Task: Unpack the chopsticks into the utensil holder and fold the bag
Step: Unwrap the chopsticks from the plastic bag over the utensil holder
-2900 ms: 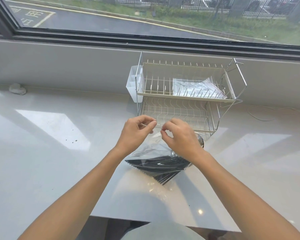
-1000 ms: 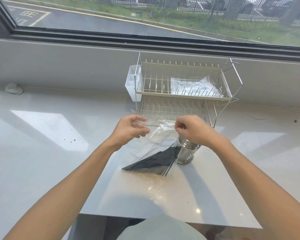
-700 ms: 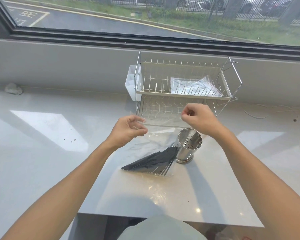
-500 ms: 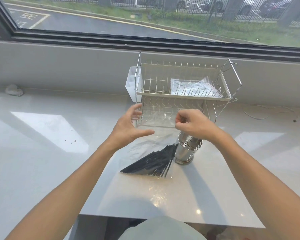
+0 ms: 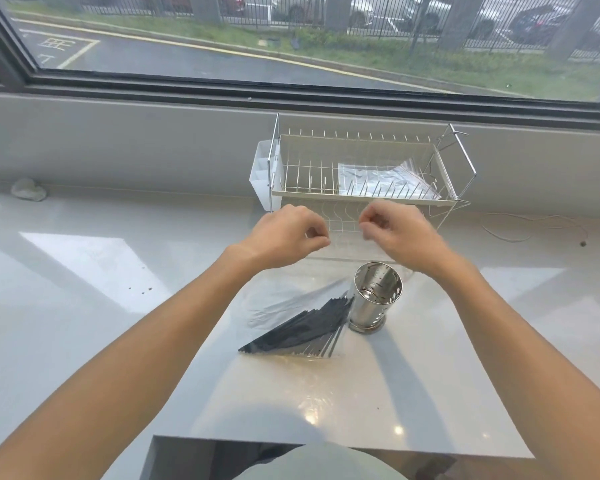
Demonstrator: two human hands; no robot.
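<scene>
A clear plastic bag [image 5: 278, 301] stands slanted on the white counter, with a bundle of dark chopsticks [image 5: 302, 332] lying in its lower end. My left hand [image 5: 286, 237] and my right hand [image 5: 397, 235] are raised side by side in front of the dish rack. Each has its fingers curled and seems to pinch the bag's faint top edge. The shiny perforated metal utensil holder [image 5: 374, 299] stands upright just right of the chopsticks, below my right hand, with nothing visible inside.
A two-tier wire dish rack [image 5: 361, 199] stands against the window sill, with another clear bag [image 5: 385, 180] on its top tier and a white caddy [image 5: 264, 174] on its left side. A thin cable [image 5: 534, 228] lies right; the counter's front edge [image 5: 326, 441] is close.
Both hands have risen with the bag's top edge, toward the rack. My left hand spread open half a second ago and now has its fingers curled again. The chopsticks slid lower in the bag.
</scene>
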